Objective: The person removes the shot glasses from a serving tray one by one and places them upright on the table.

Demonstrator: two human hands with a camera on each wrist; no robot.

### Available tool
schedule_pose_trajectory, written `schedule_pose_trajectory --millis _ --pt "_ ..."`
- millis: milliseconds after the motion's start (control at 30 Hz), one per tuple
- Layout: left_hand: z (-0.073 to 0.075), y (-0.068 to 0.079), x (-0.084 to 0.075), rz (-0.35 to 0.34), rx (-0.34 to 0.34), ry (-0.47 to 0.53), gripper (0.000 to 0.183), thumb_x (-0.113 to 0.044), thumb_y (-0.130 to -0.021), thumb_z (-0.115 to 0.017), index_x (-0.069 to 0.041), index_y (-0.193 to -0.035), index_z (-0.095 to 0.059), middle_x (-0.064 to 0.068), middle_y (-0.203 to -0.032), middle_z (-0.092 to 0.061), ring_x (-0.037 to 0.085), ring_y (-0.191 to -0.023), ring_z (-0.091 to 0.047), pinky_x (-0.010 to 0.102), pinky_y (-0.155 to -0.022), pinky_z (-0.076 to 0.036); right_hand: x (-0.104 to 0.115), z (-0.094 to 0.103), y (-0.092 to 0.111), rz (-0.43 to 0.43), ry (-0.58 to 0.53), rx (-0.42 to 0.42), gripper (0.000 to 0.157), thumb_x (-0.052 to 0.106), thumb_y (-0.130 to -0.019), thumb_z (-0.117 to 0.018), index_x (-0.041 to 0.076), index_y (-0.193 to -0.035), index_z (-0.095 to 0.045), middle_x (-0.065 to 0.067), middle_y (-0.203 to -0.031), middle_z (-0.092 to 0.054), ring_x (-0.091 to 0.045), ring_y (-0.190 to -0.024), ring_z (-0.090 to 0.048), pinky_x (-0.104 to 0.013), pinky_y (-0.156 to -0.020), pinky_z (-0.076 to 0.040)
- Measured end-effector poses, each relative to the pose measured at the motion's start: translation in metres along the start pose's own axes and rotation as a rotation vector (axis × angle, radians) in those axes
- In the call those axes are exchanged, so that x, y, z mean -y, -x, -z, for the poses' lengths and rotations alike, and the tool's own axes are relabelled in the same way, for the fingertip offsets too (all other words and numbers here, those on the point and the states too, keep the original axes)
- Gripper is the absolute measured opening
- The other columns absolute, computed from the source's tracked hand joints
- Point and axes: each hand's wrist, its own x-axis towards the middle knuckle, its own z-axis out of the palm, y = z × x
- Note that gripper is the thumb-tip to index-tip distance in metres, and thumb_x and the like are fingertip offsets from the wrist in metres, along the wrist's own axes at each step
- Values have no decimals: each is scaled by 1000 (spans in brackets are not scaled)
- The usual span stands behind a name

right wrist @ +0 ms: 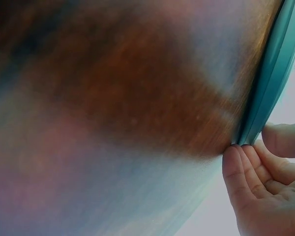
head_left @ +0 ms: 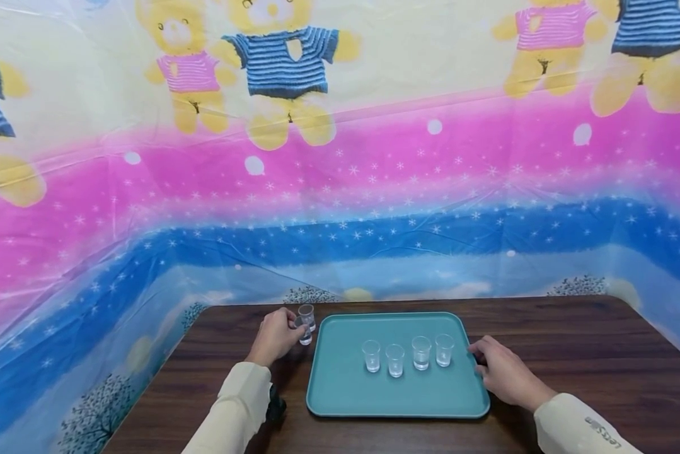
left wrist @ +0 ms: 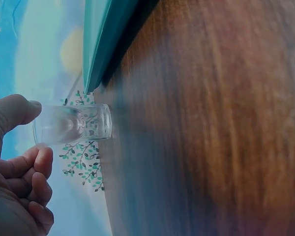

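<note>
My left hand (head_left: 275, 335) pinches a small clear shot glass (head_left: 304, 333) between thumb and fingertips near its rim, just left of the tray. In the left wrist view this glass (left wrist: 73, 123) is upright relative to the table, its base right at the wood. A second shot glass (head_left: 307, 315) stands close behind it. Several more shot glasses (head_left: 421, 353) stand in an uneven row on the green tray (head_left: 351, 397), right of its middle. My right hand (head_left: 504, 371) holds the tray's right edge, thumb at the rim and fingers against the side (right wrist: 250, 103).
The tray lies flat on a dark wooden table (head_left: 589, 353). A patterned cloth (head_left: 340, 239) with bears hangs behind and around the table. A dark object (head_left: 275, 407) shows beside the left sleeve, left of the tray's near corner.
</note>
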Motion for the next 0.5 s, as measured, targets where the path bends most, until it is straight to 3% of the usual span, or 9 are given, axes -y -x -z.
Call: schedule_pose_trajectory --millis 133,267,500 --pt "0 1 -2 -32 -55 -38 34 -28 -74 -66 -3 -93 -57 3 -78 -53 15 -73 -45 31 -62 -40 1 1 1 4 -10 4 27 -3 -79 -57 2 -106 -55 -2 -90 -47 -16 -84 -51 -33 -65 -45" --pt "1 4 -8 -121 -97 -28 33 -28 -74 -66 -3 -94 -58 6 -80 -54 18 -77 -41 31 -61 -38 1 1 1 19 0 -4 27 -4 -78 -57 1 -104 -55 -2 -90 -47 -19 -84 -51 -32 -63 -45" --pt "-1 12 -21 -350 -24 47 28 -32 -77 -63 -10 -95 -60 2 -83 -55 19 -77 -49 29 -62 -40 1 0 1 9 3 2 27 -4 -79 -57 0 -105 -54 -2 -90 -46 -18 -84 -51 -32 -64 -45"
